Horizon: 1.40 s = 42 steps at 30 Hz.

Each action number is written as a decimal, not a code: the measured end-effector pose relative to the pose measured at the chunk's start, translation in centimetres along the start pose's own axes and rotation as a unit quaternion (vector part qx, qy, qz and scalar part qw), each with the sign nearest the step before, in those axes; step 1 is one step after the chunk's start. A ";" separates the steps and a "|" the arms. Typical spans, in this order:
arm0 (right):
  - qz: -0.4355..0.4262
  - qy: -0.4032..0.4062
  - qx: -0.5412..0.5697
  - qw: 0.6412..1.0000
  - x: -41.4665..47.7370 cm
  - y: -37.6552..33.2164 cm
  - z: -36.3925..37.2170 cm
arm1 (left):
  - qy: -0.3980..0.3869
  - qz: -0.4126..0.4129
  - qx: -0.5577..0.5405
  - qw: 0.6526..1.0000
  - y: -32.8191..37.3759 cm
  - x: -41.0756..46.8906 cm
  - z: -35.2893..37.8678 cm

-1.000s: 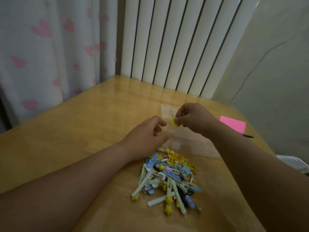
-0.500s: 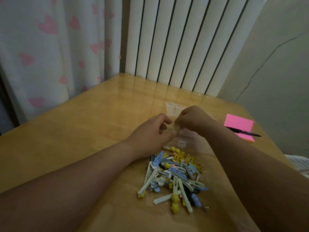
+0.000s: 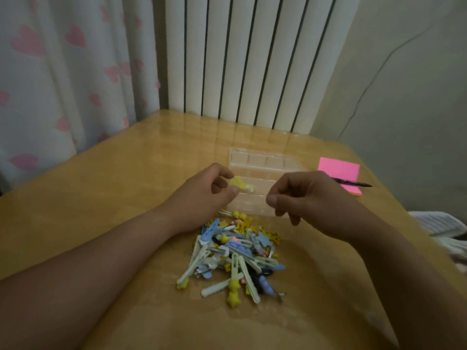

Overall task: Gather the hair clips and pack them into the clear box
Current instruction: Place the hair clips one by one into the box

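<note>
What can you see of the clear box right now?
The clear box is transparent plastic, rectangular, with ribs along its far wall. It lies flat on the wooden table, beyond the pile of hair clips. The left hand and right hand cover parts of it; whether anything lies inside cannot be told.

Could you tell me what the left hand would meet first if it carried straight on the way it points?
Probably the clear box: the left hand, pinching a yellow clip, points toward it, though height is unclear.
</note>
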State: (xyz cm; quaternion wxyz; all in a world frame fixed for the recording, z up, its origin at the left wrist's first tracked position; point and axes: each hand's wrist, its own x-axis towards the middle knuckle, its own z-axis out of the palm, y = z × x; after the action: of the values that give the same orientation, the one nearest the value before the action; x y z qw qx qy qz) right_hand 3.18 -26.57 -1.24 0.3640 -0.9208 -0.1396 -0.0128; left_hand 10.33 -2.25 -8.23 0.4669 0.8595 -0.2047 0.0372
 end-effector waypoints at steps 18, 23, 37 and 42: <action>0.073 -0.170 -0.197 0.963 -0.6 1.6 -0.5 | -0.002 -0.011 -0.009 1.000 0.1 0.0 -0.1; 0.060 -0.178 -0.160 0.969 -0.6 1.8 -1.0 | -0.006 -0.006 -0.017 1.000 0.0 0.0 0.0; 0.062 0.093 -0.033 0.993 5.1 -0.1 -1.9 | -0.017 0.002 0.004 1.000 -0.6 0.3 0.0; 0.111 0.064 -0.057 0.990 10.6 -0.2 -0.6 | -0.022 -0.003 0.004 1.000 -0.4 0.3 0.0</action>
State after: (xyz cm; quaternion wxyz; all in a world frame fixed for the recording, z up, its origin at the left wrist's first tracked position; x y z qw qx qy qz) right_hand 13.34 -24.24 0.65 0.3186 -0.9470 -0.0120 -0.0387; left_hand 10.74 -2.11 -8.47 0.4587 0.8626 -0.2123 0.0181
